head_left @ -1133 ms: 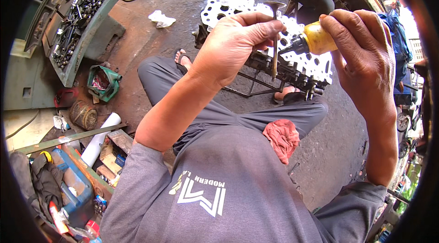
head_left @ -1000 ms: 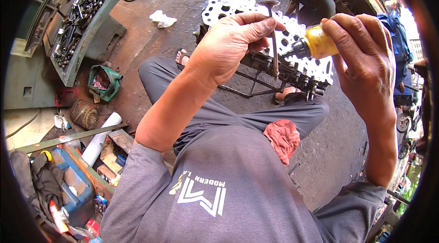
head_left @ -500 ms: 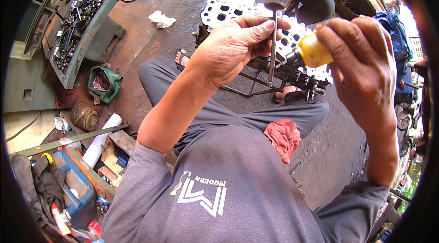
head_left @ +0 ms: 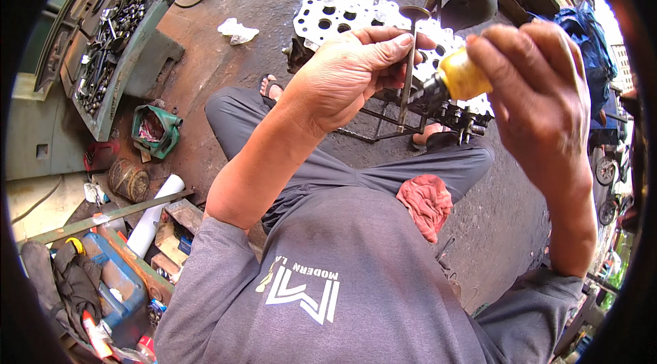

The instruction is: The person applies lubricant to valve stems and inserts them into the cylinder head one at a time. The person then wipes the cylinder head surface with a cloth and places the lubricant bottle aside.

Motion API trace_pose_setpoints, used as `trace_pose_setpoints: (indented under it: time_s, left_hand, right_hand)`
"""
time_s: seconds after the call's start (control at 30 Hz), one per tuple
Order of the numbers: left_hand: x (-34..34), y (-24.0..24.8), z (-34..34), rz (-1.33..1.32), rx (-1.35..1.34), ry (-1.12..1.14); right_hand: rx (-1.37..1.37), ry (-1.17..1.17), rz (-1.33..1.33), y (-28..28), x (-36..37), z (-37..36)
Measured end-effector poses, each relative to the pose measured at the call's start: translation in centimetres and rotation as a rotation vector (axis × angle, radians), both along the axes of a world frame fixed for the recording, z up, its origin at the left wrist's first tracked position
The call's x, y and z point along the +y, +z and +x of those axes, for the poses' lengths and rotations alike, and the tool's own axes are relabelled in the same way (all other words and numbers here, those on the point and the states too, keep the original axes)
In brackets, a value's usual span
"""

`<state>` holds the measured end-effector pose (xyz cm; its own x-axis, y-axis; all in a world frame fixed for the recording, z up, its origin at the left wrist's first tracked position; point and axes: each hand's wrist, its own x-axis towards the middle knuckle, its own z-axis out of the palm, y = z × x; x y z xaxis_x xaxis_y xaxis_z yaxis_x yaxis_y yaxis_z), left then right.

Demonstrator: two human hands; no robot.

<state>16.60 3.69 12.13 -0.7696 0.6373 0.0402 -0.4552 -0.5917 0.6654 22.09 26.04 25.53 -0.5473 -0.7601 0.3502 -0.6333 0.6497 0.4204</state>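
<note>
Valve (head_left: 408,75) sits pinched in left hand (head_left: 356,69), right hand (head_left: 537,86) gripping a blurred, part-hidden yellow bottle (head_left: 464,75).

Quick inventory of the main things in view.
valve: one, dark, upper centre
squeeze bottle: one, yellow, right of valve
cylinder head: one, white, behind valve
rag: one, red, right of centre
tool tray: one, grey, upper left
open container: one, green, left side
box: one, blue, lower left
roll: one, white, lower left
sheet: one, blue, upper right
co-worker: one, dark trousers, top
left hand: one, bare, pinching valve
right hand: one, bare, around squeeze bottle
</note>
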Motion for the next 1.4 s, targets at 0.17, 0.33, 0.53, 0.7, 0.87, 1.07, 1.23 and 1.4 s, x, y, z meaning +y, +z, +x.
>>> trace_pose_setpoints:
  time_s: [0.17, 0.33, 0.53, 0.7, 0.87, 1.07, 1.23, 1.4]
  left_hand:
    - [0.2, -0.1, -0.2, -0.004, 0.039, -0.020]
    - [0.5, -2.5, -0.3, -0.542, 0.311, 0.253]
    - [2.5, -7.4, 2.7, -1.152, 0.588, 0.330]
    - [7.4, -6.2, -1.4, -1.073, 0.829, 0.584]
    - [14.4, -5.9, -8.8, -0.984, 1.077, 0.807]
    - [18.1, -10.8, -12.1, -1.041, 1.033, 0.755]
    - [17.9, -13.1, -12.0, -1.120, 1.093, 0.703]
    - [17.9, -13.6, -11.6, -1.098, 1.105, 0.697]
  right_hand:
    - [0.060, -0.004, -0.032, -0.3, 0.1, -0.1]
    - [-0.173, -0.220, -0.167, -2.8, 2.8, 2.5]
    - [0.002, -0.437, -1.020, -7.8, 14.1, -0.3]
    - [0.336, -0.700, -1.564, -14.3, 22.6, -3.9]
    - [0.370, -0.899, -1.751, -22.1, 27.3, -5.8]
    - [0.367, -0.841, -1.879, -25.7, 30.9, -6.4]
    - [0.340, -0.895, -1.930, -25.8, 31.2, -7.1]
    - [0.322, -0.900, -1.903, -25.4, 30.9, -7.4]
